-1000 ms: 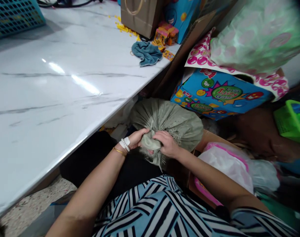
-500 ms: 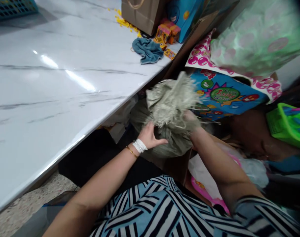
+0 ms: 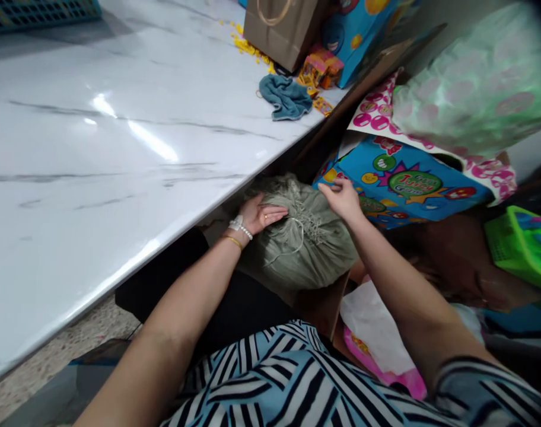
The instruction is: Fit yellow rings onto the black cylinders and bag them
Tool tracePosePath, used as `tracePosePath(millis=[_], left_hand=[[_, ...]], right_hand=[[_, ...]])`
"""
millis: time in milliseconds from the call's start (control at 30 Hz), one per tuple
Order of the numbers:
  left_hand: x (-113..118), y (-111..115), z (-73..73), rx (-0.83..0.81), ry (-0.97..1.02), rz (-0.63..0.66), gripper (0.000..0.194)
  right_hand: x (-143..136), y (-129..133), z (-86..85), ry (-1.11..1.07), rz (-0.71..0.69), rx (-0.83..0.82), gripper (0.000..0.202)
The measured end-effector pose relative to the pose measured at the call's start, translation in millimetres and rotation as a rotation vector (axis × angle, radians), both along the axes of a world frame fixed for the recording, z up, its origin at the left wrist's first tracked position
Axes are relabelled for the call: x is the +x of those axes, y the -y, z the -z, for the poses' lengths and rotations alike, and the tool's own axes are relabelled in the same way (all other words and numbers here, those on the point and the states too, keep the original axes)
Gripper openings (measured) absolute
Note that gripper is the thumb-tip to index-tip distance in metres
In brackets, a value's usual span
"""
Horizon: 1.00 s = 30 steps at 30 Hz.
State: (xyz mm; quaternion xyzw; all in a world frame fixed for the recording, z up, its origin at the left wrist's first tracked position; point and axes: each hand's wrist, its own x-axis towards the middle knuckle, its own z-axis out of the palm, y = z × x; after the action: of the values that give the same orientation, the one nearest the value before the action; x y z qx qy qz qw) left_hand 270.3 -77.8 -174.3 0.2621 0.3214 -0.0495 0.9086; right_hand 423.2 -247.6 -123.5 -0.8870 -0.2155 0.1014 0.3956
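Note:
A bulging grey-green woven sack (image 3: 315,255) rests below the table edge, its gathered, frayed mouth tied with a pale string (image 3: 302,234). My left hand (image 3: 259,214) lies against the sack's left upper side, palm turned up and fingers stretched toward the tied neck. White beaded bracelets (image 3: 241,226) and a gold bangle circle that wrist. At the sack's upper right, in front of a blue gum box (image 3: 413,178), hovers my right hand (image 3: 341,198). Its fingers are loosely bent, a small gap showing by the thumb, and no object is visible in them.
The white marble-patterned table (image 3: 119,160) fills the left. On it are a blue-grey cloth (image 3: 286,98), a brown paper bag (image 3: 282,32), yellow bits (image 3: 253,48) and a teal basket (image 3: 43,15). To the right are a pale-green dotted plastic bag (image 3: 470,89) and a green basket (image 3: 497,243).
The sack's frayed mouth, standing up before, now lies folded down and the tied neck shows. My right hand has come away from it. My left hand has turned palm up; the view shifted slightly.

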Motion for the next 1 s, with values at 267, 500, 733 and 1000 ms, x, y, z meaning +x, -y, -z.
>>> tracePosePath(millis=[267,500,733,1000], left_hand=[[36,-3,-25.2,-0.312,0.148,0.063,0.06],[35,-16,8.0,-0.277,0.023,-0.099,0.056],[13,-11,30.4,-0.188,-0.002,-0.1,0.057],[7,-10,33.8,-0.017,-0.06,-0.042,0.056]], right_hand=[[-88,44,45.6,0.054,-0.091,-0.228,0.032],[-71,52,59.2,0.083,-0.066,-0.211,0.031],[-68,29,93.4,0.088,-0.107,-0.163,0.022],[-104,31,72.6,0.058,-0.29,-0.092,0.02]])
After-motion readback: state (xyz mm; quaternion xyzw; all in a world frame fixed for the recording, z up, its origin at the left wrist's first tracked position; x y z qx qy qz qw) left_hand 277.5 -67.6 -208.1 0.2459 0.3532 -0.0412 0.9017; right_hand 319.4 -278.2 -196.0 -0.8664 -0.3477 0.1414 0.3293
